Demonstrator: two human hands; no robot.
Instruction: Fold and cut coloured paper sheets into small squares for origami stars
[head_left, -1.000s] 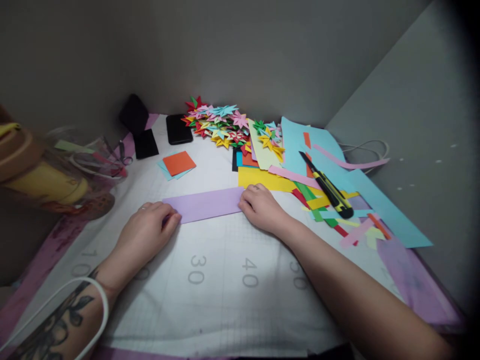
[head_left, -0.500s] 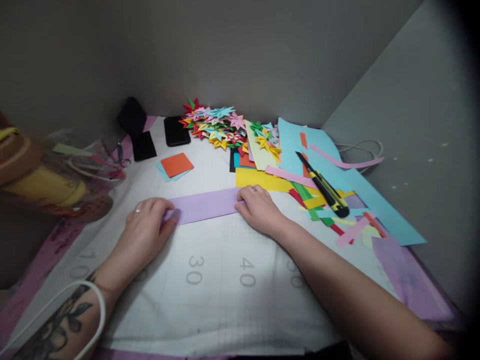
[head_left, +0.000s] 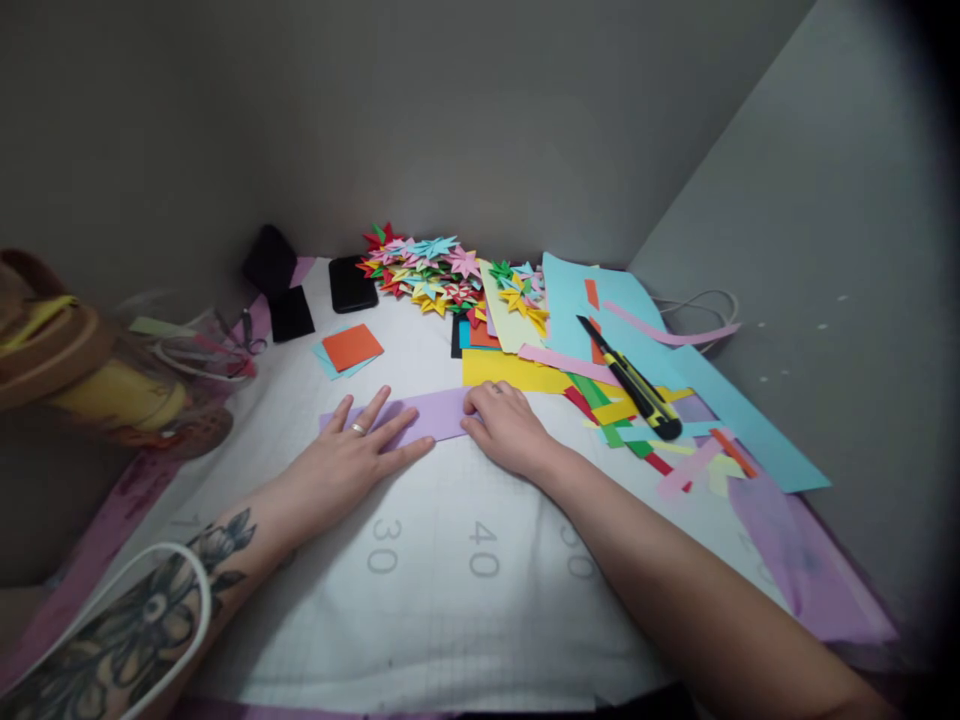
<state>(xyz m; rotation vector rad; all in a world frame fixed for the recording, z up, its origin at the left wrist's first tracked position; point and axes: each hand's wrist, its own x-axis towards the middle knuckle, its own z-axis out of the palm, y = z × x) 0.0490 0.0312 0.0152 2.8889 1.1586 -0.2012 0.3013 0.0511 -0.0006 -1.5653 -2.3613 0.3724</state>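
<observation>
A purple paper strip (head_left: pixel 444 412) lies across the white gridded mat in front of me. My left hand (head_left: pixel 367 440) rests flat over the strip's left part, fingers spread, a ring on one of them. At the strip's right end, my right hand (head_left: pixel 506 422) has its fingers curled, thumb and fingers pinching the paper. Behind the strip, to the left, small orange (head_left: pixel 352 347) and light blue paper squares are stacked. A yellow paper sheet (head_left: pixel 517 372) sits just beyond my right hand.
Folded paper stars (head_left: pixel 435 270) are heaped at the back, beside a black phone (head_left: pixel 352 284). A box cutter (head_left: pixel 634 380) lies on light blue sheets (head_left: pixel 585 300) among coloured scraps. At left stand a cup with a yellow drink (head_left: pixel 120 385) and scissors (head_left: pixel 249 335).
My left hand has let go of the strip's left end, opened, and slid right to lie flat on the paper. My right hand keeps its place on the right end.
</observation>
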